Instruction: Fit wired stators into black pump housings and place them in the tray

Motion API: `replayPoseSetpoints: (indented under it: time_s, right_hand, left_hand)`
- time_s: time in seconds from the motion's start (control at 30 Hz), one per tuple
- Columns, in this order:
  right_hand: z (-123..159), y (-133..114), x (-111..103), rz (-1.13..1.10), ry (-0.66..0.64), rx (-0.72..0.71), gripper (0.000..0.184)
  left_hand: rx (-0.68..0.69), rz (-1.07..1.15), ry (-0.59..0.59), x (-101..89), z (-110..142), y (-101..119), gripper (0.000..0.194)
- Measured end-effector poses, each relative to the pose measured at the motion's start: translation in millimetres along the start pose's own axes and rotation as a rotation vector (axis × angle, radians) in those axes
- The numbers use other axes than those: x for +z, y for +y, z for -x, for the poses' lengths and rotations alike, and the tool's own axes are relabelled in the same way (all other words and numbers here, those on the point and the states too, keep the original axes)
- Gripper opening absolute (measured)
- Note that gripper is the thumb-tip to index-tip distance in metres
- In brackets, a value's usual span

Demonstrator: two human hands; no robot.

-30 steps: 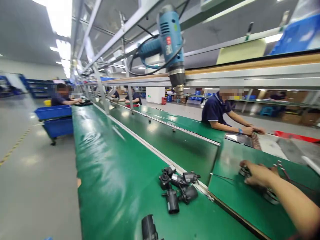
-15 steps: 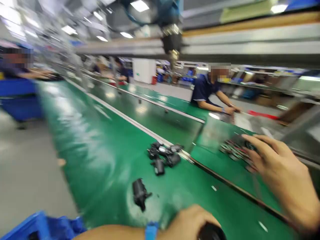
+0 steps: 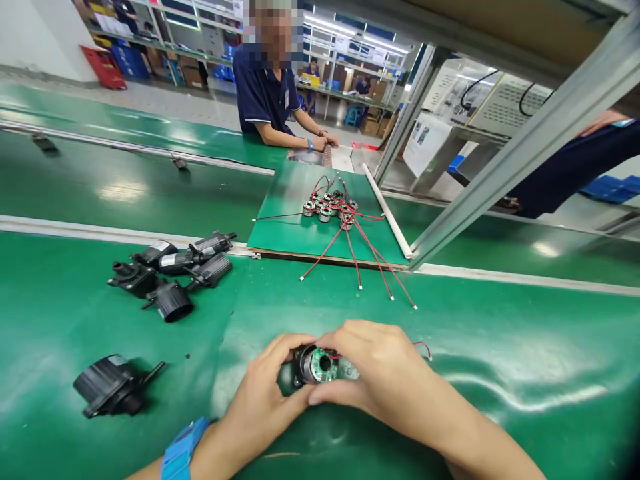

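Right in the middle there's a round motor piece with a green board on its face (image 3: pixel 324 365), between both hands, just over the green tabletop (image 3: pixel 500 300). The right hand (image 3: pixel 383 367) pinches it between thumb and fingers, and covers a good bit of that side. The left hand (image 3: pixel 265 387) is curled around a black casing (image 3: pixel 299 367) just behind it; most of that is hidden, so can't tell how far the two fit together, if at all. A bit of red wire (image 3: pixel 425 347) pokes out past the right hand, the rest blocked.

Off left is a lone black pump (image 3: pixel 113 383), with a jumbled pile of black pumps (image 3: pixel 173 303) beyond, overlapping too much to count. Farther out, a heap of similar green-faced parts (image 3: pixel 325 212) trails red leads (image 3: pixel 360 267) over the board's edge. Across from that is a co-worker (image 3: pixel 265 100), hands too small to read. Far right, dark clothing (image 3: pixel 565 167) is cut off by the frame.
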State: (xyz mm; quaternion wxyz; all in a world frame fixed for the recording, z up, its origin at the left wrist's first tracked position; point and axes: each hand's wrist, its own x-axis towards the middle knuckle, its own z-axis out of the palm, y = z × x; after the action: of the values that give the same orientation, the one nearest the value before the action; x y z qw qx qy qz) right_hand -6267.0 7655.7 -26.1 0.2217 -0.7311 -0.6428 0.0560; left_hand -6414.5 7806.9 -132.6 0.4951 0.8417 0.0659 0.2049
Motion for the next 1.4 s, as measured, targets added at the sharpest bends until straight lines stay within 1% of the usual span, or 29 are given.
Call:
replayPoseSetpoints:
  time_s: [0.1,0.2,0.33,0.4,0.47,0.53,0.6,0.63,0.73,0.83,0.93,1.03,1.1,1.23,1.3,1.4]
  right_hand:
    - [-7,5,10,0.123,0.046,-0.003,0.053]
    - [-10,12,21,0.214,0.12,-0.007,0.062]
    - [-14,16,36,0.269,0.118,-0.026,0.068]
    - [-15,16,38,0.261,0.103,-0.018,0.073]
    - [-16,15,35,0.216,0.051,-0.003,0.075]
    - [-16,15,27,0.146,-0.023,0.01,0.072]
    - [-15,15,19,0.073,-0.099,0.007,0.064]
    - [-15,15,16,0.044,-0.126,0.001,0.06]
    - [-15,15,12,0.012,-0.191,-0.019,0.046]
    - [-15,14,14,0.031,-0.227,-0.023,0.043]
    - [-13,12,16,0.044,-0.232,-0.028,0.04]
    - [-10,10,13,0.048,-0.207,-0.035,0.034]
    - [-7,8,10,0.042,-0.196,-0.038,0.033]
    - [-5,6,3,0.013,-0.213,-0.036,0.035]
    - [-5,7,0,0.005,-0.198,-0.018,0.036]
    - [-4,9,-2,0.018,-0.162,0.005,0.035]
  left_hand:
    - [0.015,-0.014,-0.014,1.3,-1,-1,0.045]
    - [-0.018,-0.033,-0.017,2.0,-1,-2,0.046]
    - [-0.019,-0.065,-0.025,1.0,-2,-2,0.043]
    - [0.004,-0.058,-0.012,0.0,-2,-2,0.044]
    - [0.019,-0.034,0.021,-0.8,-1,-3,0.052]
    - [0.033,-0.034,0.06,-1.4,1,-5,0.057]
    - [0.074,-0.074,0.091,-2.4,2,-7,0.054]
    - [0.118,-0.095,0.095,-3.3,3,-8,0.049]
    - [0.253,-0.132,0.045,-7.3,2,-6,0.036]
    - [0.283,-0.179,-0.014,-11.2,-1,-3,0.033]
    - [0.29,-0.192,-0.007,-12.5,-1,-3,0.036]
    - [0.312,-0.148,0.041,-11.6,2,-8,0.043]
    - [0.302,-0.152,0.06,-11.1,4,-10,0.048]
    - [0.229,-0.29,0.039,-12.5,8,-9,0.051]
    - [0.214,-0.341,0.034,-13.9,7,-7,0.055]
    - [0.198,-0.286,-0.011,-15.6,3,-2,0.055]
